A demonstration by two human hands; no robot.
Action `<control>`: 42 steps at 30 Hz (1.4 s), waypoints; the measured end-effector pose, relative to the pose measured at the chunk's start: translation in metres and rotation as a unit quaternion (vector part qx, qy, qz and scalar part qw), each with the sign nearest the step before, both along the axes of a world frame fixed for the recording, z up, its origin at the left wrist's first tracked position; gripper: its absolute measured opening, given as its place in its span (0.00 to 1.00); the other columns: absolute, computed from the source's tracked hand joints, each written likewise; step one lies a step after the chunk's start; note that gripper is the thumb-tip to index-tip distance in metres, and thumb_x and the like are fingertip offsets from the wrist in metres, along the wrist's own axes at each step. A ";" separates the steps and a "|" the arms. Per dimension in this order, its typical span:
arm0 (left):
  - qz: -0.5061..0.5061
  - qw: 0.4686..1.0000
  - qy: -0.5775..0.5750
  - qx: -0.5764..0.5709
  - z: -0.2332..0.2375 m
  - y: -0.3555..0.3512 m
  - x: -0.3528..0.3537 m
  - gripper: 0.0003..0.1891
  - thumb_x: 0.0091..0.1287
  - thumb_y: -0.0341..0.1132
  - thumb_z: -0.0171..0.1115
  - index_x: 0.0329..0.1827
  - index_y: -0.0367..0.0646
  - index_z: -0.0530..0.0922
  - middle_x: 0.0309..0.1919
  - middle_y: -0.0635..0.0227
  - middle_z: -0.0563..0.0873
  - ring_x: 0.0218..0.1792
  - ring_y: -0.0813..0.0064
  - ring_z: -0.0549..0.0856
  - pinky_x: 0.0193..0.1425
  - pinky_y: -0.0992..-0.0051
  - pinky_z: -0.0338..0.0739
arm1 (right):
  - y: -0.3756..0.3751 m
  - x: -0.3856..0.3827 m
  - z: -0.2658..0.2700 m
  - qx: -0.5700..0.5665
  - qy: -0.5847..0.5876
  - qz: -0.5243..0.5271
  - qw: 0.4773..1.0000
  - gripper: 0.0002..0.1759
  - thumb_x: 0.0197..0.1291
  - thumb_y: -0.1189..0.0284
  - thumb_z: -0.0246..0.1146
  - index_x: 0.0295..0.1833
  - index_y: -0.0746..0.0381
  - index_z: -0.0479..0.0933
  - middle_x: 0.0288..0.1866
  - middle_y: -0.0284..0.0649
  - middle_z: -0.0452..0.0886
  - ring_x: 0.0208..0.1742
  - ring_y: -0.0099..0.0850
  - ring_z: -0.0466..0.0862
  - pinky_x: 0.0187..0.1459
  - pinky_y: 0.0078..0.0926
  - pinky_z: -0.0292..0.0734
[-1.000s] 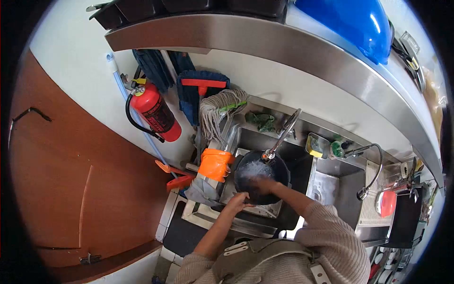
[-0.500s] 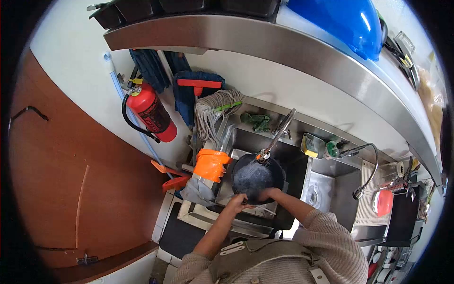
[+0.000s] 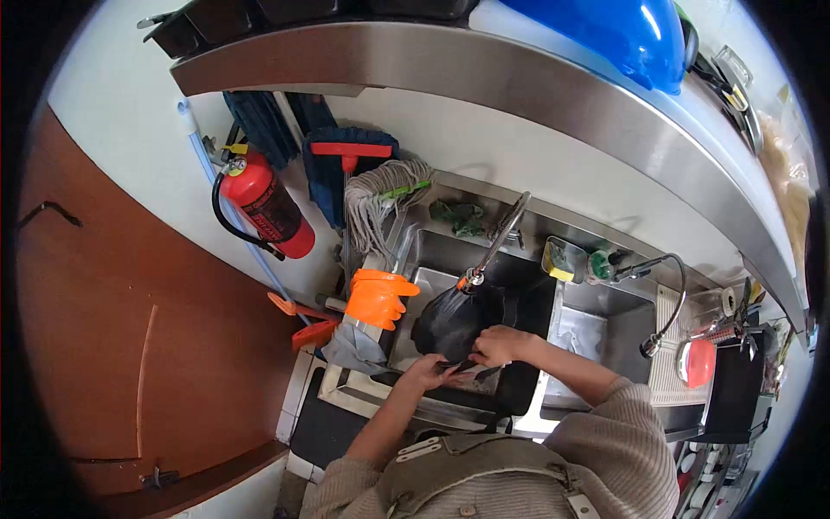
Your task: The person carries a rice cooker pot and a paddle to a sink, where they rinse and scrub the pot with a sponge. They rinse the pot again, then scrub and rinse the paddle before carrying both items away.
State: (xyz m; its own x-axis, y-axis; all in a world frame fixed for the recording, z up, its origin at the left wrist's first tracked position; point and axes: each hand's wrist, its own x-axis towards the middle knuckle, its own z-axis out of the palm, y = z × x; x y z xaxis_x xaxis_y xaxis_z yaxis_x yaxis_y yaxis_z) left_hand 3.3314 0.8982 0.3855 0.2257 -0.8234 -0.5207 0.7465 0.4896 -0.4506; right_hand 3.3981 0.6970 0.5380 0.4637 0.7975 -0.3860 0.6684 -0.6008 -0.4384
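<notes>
Black pan (image 3: pixel 450 318): tipped up on edge in the left basin of the steel sink (image 3: pixel 432 259), inside turned away, rim just under the spout of the faucet (image 3: pixel 494 240).
Left hand (image 3: pixel 425 372): at the near edge of the basin, fingers curled shut around the pan's dark handle.
Right hand (image 3: pixel 498 344): just beside the left one, clamped on the pan's near rim where the handle begins; too small and dark to tell exactly what the fingertips pinch, probably the handle root.
Orange gloves (image 3: pixel 378 297): draped over the left wall of the sink, near the pan but not touching it.
Grey cloth (image 3: pixel 353 348): hanging below the gloves.
Mop (image 3: pixel 373 203): head leaning on the wall behind the sink's left corner, with a blue flat mop (image 3: pixel 347 160) beside it.
Fire extinguisher (image 3: pixel 264 206): red, mounted on the wall, well left of the sink.
Green rag (image 3: pixel 458 214): on the ledge behind the faucet.
Sponge tray (image 3: pixel 564 259): on the divider between the basins.
Second faucet (image 3: pixel 661 298): arched over the right basin.
Red lid (image 3: pixel 697 362): on the drainboard, far right.
Blue tub (image 3: pixel 624 30): on the steel shelf (image 3: pixel 484 78) overhead.
</notes>
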 end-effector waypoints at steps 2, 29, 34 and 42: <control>-0.009 1.000 -0.012 -0.006 0.004 -0.001 -0.004 0.29 0.59 0.31 0.49 0.63 0.29 0.54 0.61 0.37 0.58 0.62 0.38 0.64 0.51 0.68 0.82 | -0.002 0.007 0.014 -0.004 0.026 0.069 0.997 0.22 0.59 0.56 0.55 0.29 0.65 0.79 0.25 0.51 0.80 0.34 0.49 0.81 0.37 0.43 0.76; 0.003 0.403 -0.594 0.696 0.230 0.059 -0.054 0.13 0.61 0.23 0.54 0.47 0.40 0.81 0.35 0.60 0.84 0.35 0.75 0.82 0.41 0.78 0.76 | -0.060 0.073 0.062 0.055 0.228 -0.312 0.921 0.36 0.56 0.39 0.54 0.31 0.66 0.82 0.24 0.36 0.80 0.27 0.24 0.79 0.33 0.25 0.75; -0.010 0.378 -0.709 0.596 0.176 0.037 -0.018 0.21 0.60 0.40 0.64 0.53 0.37 0.76 0.52 0.55 0.77 0.48 0.66 0.81 0.45 0.72 0.77 | -0.047 0.049 0.110 0.078 0.201 -0.281 0.935 0.38 0.57 0.39 0.53 0.24 0.67 0.80 0.19 0.34 0.76 0.24 0.22 0.74 0.29 0.25 0.71; 0.036 0.540 -0.638 0.548 0.173 -0.012 0.004 0.29 0.67 0.51 0.54 0.15 0.35 0.70 0.12 0.77 0.65 0.20 0.86 0.63 0.22 0.75 0.58 | -0.054 0.040 0.098 0.161 0.227 -0.295 0.914 0.29 0.59 0.47 0.58 0.22 0.62 0.79 0.16 0.26 0.73 0.18 0.13 0.70 0.20 0.17 0.66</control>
